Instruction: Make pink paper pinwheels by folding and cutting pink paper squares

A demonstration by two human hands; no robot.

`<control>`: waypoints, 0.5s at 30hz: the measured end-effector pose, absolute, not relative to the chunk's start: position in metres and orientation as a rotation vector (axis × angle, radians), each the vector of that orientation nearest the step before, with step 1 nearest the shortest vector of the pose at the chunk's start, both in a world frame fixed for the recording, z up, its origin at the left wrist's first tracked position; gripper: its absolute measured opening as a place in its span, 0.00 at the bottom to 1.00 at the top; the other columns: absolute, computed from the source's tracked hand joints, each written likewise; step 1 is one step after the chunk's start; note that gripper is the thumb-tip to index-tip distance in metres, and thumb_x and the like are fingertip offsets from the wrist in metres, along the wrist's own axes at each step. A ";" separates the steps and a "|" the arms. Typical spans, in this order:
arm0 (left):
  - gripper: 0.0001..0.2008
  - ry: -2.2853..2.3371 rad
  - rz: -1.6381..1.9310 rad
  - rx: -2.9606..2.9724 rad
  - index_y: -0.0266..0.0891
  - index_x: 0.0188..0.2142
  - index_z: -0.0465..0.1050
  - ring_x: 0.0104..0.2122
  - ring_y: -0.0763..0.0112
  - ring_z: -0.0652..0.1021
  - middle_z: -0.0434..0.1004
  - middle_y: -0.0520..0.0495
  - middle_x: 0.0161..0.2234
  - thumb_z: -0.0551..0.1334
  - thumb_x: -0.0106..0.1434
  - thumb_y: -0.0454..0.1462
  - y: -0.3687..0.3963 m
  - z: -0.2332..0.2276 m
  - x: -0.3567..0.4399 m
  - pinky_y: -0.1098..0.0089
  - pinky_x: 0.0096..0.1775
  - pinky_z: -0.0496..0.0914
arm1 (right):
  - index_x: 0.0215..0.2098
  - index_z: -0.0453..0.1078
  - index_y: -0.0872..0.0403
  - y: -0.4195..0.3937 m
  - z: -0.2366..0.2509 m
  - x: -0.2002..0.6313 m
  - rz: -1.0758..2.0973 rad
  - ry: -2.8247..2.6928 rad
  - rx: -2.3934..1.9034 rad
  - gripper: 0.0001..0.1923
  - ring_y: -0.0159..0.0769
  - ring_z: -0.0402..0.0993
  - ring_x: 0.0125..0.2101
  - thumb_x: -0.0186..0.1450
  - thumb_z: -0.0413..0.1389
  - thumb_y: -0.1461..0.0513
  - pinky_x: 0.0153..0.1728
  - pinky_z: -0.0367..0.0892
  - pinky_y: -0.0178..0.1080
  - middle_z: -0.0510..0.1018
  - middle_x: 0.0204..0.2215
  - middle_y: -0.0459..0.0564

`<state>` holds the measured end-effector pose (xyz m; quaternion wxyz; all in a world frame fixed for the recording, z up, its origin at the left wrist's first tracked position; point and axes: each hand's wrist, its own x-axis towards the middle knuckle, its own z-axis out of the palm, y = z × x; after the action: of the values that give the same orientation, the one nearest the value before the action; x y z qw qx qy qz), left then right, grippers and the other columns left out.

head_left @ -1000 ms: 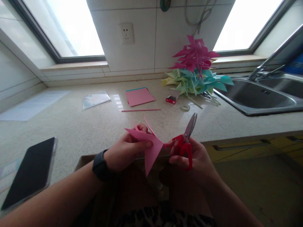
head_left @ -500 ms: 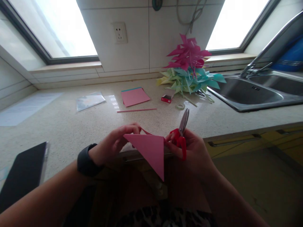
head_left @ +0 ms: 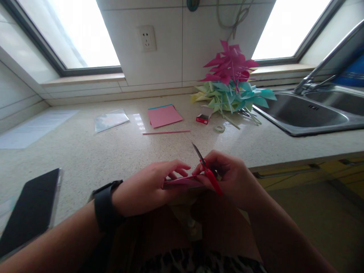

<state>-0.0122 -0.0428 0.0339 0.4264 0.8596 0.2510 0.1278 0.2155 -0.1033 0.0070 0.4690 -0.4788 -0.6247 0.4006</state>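
Low centre of frame, my L hand is curled abt halfway, fingers laid over the top of a folded pink paper and thumb under it, pinching it nearly flat & edge-on to the camera. A dark watch sits on that wrist. Just to the right my R hand is closed round the red handles of the scissors, blades pointing up and left above the paper's right end; can't tell if blades are parted or together. Both hands meet at the paper, at the counter's front edge.

Lower left: a black phone lying flat on the counter. Mid frame, further back: a thin pink strip, then a pink sheet stack w/ a blue edge showing, a clear plastic sleeve to its left, a small red box and a tape roll to its right. Upper right of centre: a heap of paper pinwheels, magenta on top, teal & yellow-green below. Far right: steel sink. Top: wall socket between two bright windows.
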 end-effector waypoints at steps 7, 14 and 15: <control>0.12 0.382 0.307 1.904 0.41 0.52 0.74 0.35 0.69 0.77 0.79 0.45 0.40 0.56 0.73 0.37 -0.037 0.021 -0.011 0.73 0.34 0.70 | 0.32 0.72 0.53 -0.095 0.011 0.223 1.153 -1.368 -1.071 0.15 0.29 0.68 0.23 0.60 0.67 0.51 0.23 0.64 0.32 0.76 0.25 0.45; 0.11 0.422 0.461 1.583 0.41 0.48 0.79 0.27 0.76 0.71 0.76 0.48 0.35 0.64 0.68 0.40 -0.033 0.015 -0.015 0.76 0.27 0.65 | 0.37 0.75 0.51 -0.089 -0.011 0.276 1.420 -1.435 -0.850 0.22 0.28 0.63 0.17 0.60 0.62 0.43 0.19 0.59 0.34 0.72 0.22 0.45; 0.12 0.449 0.476 1.553 0.40 0.48 0.79 0.26 0.77 0.70 0.75 0.49 0.32 0.64 0.68 0.41 -0.031 0.013 -0.016 0.76 0.26 0.64 | 0.39 0.76 0.51 -0.088 -0.014 0.282 1.406 -1.419 -0.883 0.25 0.29 0.63 0.16 0.57 0.63 0.41 0.19 0.61 0.36 0.73 0.23 0.45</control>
<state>-0.0163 -0.0313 0.0127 0.6655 0.6877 0.1991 0.2109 0.2815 -0.0884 -0.0143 0.4608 -0.3587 -0.5766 0.5714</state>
